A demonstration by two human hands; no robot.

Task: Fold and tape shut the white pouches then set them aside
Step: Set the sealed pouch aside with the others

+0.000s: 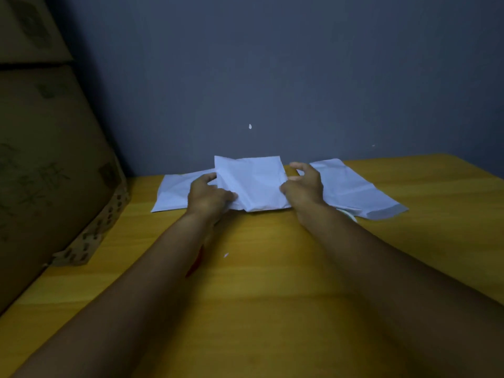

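head view: a yellow wood-grain tabletop (272, 268) fills the lower half of the frame, meeting a plain grey-blue wall (272, 64) just above the middle. the light is dim. in the upper left and left of the frame, two brown cardboard boxes (41, 159) stand stacked, the lower one resting on the tabletop's left edge with patterned tape along its bottom corner. the tabletop's far edge runs along the wall, and its right edge slants down the right side of the frame. the near part of the tabletop, in the lower middle of the frame, is bare wood crossed only by the two forearms.

three white pouches show, all near the far edge in the middle of the frame. the middle pouch (253, 184) is raised at its far end and creased. the left hand (210, 196) grips its left edge, fingers curled onto the material. the right hand (302, 186) is at its right edge, thumb against it, with the other fingers bent and lifted; i cannot tell if it truly grips. a second pouch (174, 192) lies flat to the left, partly under the middle one. a third pouch (354, 189) lies flat to the right, its grey strip end pointing toward the right of the frame. a small white scrap (226, 255) lies on the wood between the forearms, and a sliver of something red (197, 261) shows beside the left forearm.
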